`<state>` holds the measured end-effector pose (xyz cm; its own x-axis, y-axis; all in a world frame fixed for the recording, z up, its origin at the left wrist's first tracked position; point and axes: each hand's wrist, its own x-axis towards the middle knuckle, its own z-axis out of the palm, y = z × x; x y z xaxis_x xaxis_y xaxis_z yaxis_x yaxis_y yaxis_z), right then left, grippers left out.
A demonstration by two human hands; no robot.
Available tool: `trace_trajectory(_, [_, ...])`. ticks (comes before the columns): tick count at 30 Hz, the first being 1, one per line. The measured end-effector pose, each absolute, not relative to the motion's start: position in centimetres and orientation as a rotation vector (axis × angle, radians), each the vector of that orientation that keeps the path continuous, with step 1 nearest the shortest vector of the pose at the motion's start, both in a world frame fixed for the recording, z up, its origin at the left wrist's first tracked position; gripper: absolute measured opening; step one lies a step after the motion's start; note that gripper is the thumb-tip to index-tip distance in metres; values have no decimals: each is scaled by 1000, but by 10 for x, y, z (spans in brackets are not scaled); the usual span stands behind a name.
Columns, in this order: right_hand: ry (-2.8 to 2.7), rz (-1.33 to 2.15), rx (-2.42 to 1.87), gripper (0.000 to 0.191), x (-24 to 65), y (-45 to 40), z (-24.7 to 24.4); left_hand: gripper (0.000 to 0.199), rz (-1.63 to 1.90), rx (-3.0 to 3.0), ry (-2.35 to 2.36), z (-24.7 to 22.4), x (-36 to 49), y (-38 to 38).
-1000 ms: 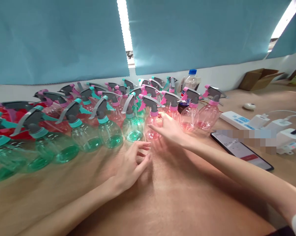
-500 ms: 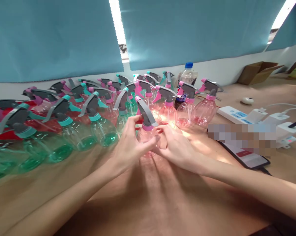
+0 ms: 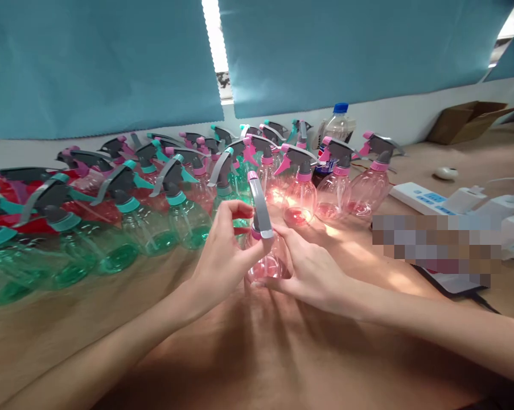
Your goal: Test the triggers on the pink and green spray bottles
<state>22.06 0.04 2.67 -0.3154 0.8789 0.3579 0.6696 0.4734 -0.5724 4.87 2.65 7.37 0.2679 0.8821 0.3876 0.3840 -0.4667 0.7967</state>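
A clear pink spray bottle point(image 3: 267, 267) stands in front of me, with a grey trigger head and pink collar. My left hand point(image 3: 226, 256) is closed round its neck, thumb across the near side and fingers behind. Lower down, my right hand point(image 3: 314, 270) holds the pink body, its thumb near the base and its fingers along the right side. The hands partly cover the collar and body. Just behind stands another pink spray bottle point(image 3: 298, 199). To the left is a green spray bottle point(image 3: 190, 219) with a turquoise collar.
Several green and pink spray bottles fill the left and back of the table point(image 3: 188, 353). A drink bottle point(image 3: 338, 122) with a blue cap stands behind. At right lie a white power strip point(image 3: 414, 196) with chargers, a phone point(image 3: 457, 279), a small white object point(image 3: 445, 173) and a cardboard box point(image 3: 457, 122).
The view has shifted, so the scene sits further right. The held bottle's sprayer head has turned more toward me. My right thumb has moved lower, near the bottle's base.
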Motion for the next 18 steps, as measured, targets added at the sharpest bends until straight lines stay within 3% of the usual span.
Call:
trace_trajectory(3, [-2094, 405, -1244, 79, 212, -5, 20, 63, 1199, 2078, 1171, 79, 46, 24])
trace_trajectory(5, [-2099, 378, -1230, 78, 206, -9, 16, 68, 1172, 2095, 1174, 83, 45, 23])
trace_trajectory(11, [-2165, 297, -1129, 91, 191, -23, 11, 31, 1137, 2045, 1047, 89, 36, 22])
trace_trajectory(18, [-2319, 488, -911, 74, 196, -24, 22, 33, 1180, 2008, 973, 80, 16, 14])
